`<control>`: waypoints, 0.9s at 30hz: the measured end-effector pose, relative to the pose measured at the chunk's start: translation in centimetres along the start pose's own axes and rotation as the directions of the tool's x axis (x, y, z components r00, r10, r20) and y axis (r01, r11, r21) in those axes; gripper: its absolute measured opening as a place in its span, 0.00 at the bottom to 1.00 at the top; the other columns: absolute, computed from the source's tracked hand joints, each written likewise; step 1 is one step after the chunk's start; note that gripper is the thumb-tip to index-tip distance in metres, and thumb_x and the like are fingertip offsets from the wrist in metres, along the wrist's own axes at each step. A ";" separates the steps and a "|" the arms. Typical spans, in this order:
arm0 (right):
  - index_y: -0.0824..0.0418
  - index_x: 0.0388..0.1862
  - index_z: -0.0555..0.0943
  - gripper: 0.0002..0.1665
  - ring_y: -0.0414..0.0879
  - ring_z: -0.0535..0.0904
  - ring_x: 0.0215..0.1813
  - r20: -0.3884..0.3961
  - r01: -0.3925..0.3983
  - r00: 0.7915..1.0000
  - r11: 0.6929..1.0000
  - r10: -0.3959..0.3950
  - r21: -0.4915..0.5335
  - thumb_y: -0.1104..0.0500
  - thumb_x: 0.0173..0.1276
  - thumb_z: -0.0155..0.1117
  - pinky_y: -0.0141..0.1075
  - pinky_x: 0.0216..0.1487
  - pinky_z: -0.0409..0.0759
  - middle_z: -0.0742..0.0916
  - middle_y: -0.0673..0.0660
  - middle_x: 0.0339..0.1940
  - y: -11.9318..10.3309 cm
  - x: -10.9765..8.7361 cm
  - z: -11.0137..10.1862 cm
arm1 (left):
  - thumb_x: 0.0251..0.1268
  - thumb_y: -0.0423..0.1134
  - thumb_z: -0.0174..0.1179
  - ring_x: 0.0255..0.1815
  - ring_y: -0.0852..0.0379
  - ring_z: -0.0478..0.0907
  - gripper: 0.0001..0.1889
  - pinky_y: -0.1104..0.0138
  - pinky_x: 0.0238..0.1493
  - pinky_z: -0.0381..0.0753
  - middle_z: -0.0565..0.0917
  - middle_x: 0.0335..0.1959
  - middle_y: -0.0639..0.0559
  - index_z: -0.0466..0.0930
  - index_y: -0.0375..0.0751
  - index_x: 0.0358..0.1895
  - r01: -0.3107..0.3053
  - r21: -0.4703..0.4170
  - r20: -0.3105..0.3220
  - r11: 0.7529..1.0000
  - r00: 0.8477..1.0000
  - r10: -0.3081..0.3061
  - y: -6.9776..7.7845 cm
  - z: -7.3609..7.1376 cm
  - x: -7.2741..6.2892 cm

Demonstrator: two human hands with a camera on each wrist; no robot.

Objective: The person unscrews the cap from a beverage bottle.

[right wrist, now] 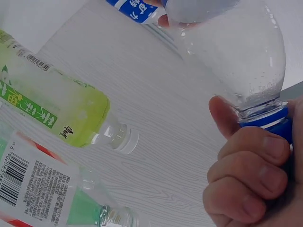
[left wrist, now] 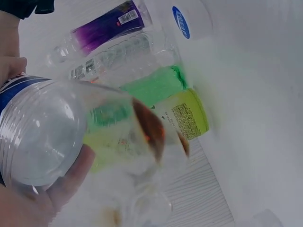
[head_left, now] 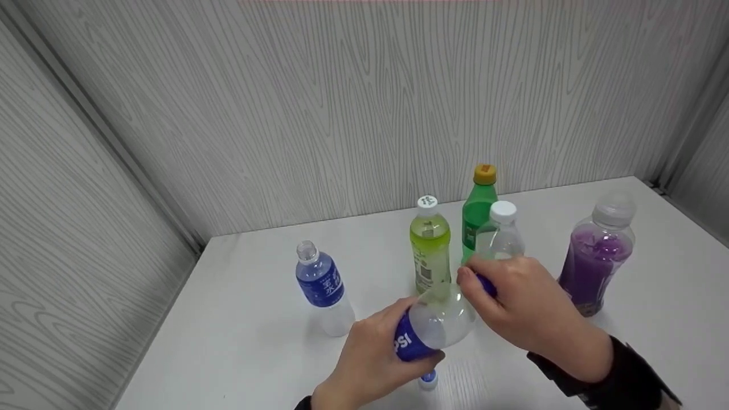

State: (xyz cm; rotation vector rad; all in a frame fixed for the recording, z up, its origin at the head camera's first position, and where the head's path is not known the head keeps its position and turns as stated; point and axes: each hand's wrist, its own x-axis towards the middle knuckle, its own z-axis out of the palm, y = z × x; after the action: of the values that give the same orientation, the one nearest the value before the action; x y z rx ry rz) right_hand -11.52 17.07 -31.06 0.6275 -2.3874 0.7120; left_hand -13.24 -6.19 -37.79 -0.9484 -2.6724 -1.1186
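A clear plastic Pepsi bottle (head_left: 447, 316) with a blue label is tilted over the table, its neck toward the right. My left hand (head_left: 370, 353) grips it round the label. The right hand (head_left: 524, 302) has its fingers curled round the blue cap (right wrist: 279, 124) on the neck, as the right wrist view shows. Inside, the bottle looks empty. Below it, a small blue and white bottle cap (head_left: 428, 380) lies on the table, partly behind the left hand. A clear water bottle (head_left: 326, 287) with a blue label and a bare neck stands left of the hands.
Behind the hands stand a yellow-green drink bottle (head_left: 430, 245), a green bottle (head_left: 478, 213) with an orange cap and a clear bottle (head_left: 500, 236) with a white cap. A purple drink bottle (head_left: 595, 265) is at the right. Grained panels (head_left: 364, 114) enclose the white table (head_left: 245, 319).
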 end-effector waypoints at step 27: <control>0.53 0.34 0.82 0.09 0.29 0.64 0.20 -0.015 -0.080 0.997 0.997 0.080 0.006 0.57 0.78 0.61 0.27 0.20 0.65 0.69 0.39 0.16 0.0 -0.1 -0.2 | 0.59 0.56 0.77 0.58 0.56 0.89 0.35 0.61 0.60 0.89 0.90 0.59 0.54 0.77 0.48 0.67 -0.041 0.094 -0.086 0.995 0.995 0.049 0.0 0.3 -0.1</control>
State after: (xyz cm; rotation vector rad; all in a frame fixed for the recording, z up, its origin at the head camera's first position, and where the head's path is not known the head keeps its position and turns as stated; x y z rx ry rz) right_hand -11.36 17.21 -30.94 0.5299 -2.4082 0.7551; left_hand -13.09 -6.06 -38.00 -0.9169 -2.5943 -0.9953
